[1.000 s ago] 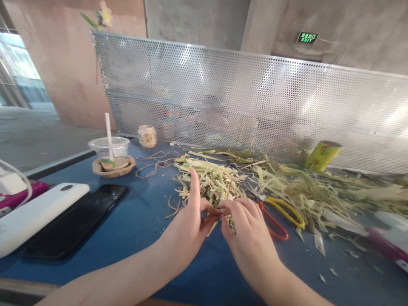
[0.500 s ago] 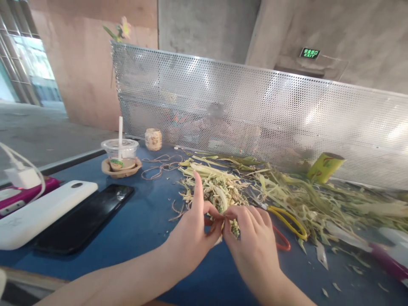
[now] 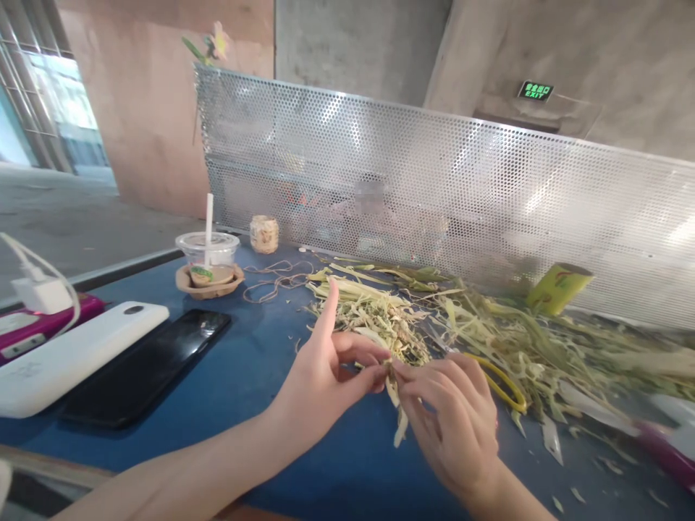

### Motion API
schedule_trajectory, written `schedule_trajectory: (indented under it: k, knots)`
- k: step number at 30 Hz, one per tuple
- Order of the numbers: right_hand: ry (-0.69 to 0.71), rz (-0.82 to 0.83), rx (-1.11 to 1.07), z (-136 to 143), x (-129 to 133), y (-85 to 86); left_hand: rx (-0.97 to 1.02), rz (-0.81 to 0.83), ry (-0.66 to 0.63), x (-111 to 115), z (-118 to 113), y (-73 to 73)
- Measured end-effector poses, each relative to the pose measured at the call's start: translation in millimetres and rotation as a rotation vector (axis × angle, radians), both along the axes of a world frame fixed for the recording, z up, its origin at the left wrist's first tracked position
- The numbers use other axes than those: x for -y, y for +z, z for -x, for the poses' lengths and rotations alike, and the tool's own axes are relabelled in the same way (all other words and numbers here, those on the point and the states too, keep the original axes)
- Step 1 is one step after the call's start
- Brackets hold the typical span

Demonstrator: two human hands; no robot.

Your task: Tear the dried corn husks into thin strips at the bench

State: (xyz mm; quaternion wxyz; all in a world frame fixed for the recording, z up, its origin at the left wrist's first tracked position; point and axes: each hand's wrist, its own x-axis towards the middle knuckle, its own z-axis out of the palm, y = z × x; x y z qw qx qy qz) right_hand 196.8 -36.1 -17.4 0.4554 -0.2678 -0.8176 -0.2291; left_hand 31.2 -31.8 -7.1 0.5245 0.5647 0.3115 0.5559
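Both hands meet over the front of a pile of pale green plant shreds (image 3: 374,315). My left hand (image 3: 331,369) pinches with thumb and fingers, one finger sticking up. Opposite it, the fingertips of my right hand (image 3: 450,409) are pressed together at the same spot. Between them is a small pale plant strip (image 3: 399,420), its end hanging below the fingertips. Beside my right hand lie scissors with a yellow handle (image 3: 502,383), partly covered by that hand.
On the blue table (image 3: 260,376) are a black phone (image 3: 152,362), a white power bank (image 3: 81,358), a lidded cup (image 3: 209,253), twine (image 3: 276,278), a small jar (image 3: 264,234), a green-yellow can (image 3: 559,289) and long dry leaves (image 3: 515,333). A perforated metal screen (image 3: 326,159) stands behind.
My right hand has moved right and slightly down, covering the red scissor handle. A pale strip now hangs between the fingertips. The left hand's fingers have shifted slightly.
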Motion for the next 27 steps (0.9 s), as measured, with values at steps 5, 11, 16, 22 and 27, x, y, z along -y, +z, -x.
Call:
schedule_trajectory:
  k: [5,11,16,22,27]
  knots:
    - [-0.011,-0.001,0.04,-3,1,0.5,-0.078,-0.021,0.017,1,4,1.2]
    - [-0.028,0.011,0.087,-5,-1,0.6,-0.232,-0.195,0.114,-2,4,-4.8]
    - [-0.016,-0.02,0.1,2,-3,1.9,-0.311,-0.343,0.168,-4,-1,-10.7]
    - [0.065,0.183,0.073,11,-4,-1.6,-0.473,-0.36,0.216,-9,2,-15.2]
    - [0.053,0.418,-0.057,12,-3,-5.5,-0.517,-0.373,0.218,-12,6,-20.4]
